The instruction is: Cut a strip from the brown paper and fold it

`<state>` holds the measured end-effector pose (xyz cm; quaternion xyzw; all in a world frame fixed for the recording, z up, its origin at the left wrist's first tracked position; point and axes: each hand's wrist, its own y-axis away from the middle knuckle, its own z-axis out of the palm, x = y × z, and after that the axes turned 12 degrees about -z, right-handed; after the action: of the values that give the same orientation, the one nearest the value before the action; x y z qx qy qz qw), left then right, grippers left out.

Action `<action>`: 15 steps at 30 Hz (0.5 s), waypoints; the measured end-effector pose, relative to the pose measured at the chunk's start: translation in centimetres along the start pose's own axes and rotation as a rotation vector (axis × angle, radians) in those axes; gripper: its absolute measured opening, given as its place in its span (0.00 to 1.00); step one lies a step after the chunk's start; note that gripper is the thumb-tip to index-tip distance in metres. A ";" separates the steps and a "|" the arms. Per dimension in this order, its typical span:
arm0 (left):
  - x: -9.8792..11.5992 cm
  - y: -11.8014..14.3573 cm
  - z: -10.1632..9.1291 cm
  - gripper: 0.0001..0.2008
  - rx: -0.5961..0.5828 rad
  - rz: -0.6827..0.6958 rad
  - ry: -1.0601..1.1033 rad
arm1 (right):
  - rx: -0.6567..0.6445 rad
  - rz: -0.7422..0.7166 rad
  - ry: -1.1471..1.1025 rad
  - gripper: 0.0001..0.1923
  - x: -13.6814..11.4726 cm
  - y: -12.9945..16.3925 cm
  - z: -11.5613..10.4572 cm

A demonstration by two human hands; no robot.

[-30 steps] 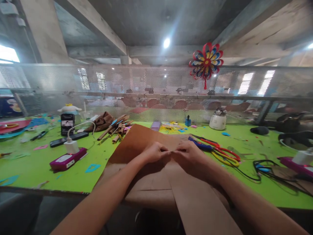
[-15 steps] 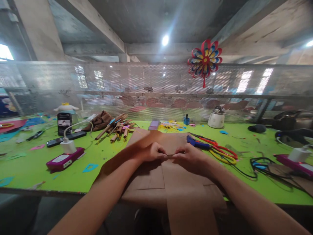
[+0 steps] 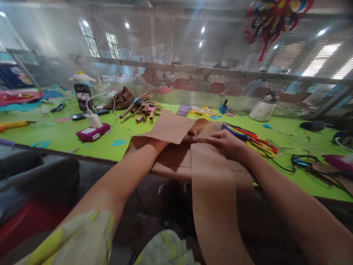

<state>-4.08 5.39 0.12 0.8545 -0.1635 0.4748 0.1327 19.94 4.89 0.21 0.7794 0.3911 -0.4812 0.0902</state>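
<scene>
A large sheet of brown kraft paper (image 3: pixel 212 173) lies on the green table (image 3: pixel 63 136) and hangs over its front edge toward me. My right hand (image 3: pixel 227 143) pinches the paper at a fold line near the middle. My left hand (image 3: pixel 190 137) is mostly hidden under a raised flap of the same paper (image 3: pixel 168 129); only its fingertips show, pinching next to the right hand. Both forearms reach in from below.
Red, yellow and blue-handled scissors (image 3: pixel 252 141) lie just right of my hands. Rolled brown paper tubes (image 3: pixel 140 106) sit behind left. A magenta box with a white charger (image 3: pixel 92 130), a phone (image 3: pixel 82 96), a white pot (image 3: pixel 263 108) and black cables (image 3: pixel 303 162) stand around. A mesh fence backs the table.
The camera has tilted down and shifted. The left part of the paper has lifted and folded over my left hand. Both hands stay pinched together at the fold.
</scene>
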 end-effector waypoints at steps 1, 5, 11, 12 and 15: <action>0.1 0.1 0.1 0.06 -0.032 0.031 -0.054 | 0.007 0.000 -0.012 0.20 0.2 -0.1 -0.2; 0.5 0.4 0.4 0.09 -0.089 0.102 -0.130 | 0.017 0.067 -0.038 0.20 0.5 0.0 -0.2; 0.4 0.6 0.3 0.05 -0.028 0.133 -0.218 | 0.000 -0.012 -0.008 0.15 -0.4 0.4 0.4; 0.5 0.7 0.3 0.06 -0.042 0.137 -0.225 | -0.021 -0.048 0.024 0.14 -0.5 0.3 0.4; 0.8 1.3 0.3 0.11 -0.072 0.127 -0.227 | -0.073 -0.119 0.133 0.12 -0.8 0.0 0.1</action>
<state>-3.97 4.00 0.73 0.8854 -0.2482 0.3762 0.1135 19.73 4.43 0.80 0.7812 0.4591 -0.4181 0.0637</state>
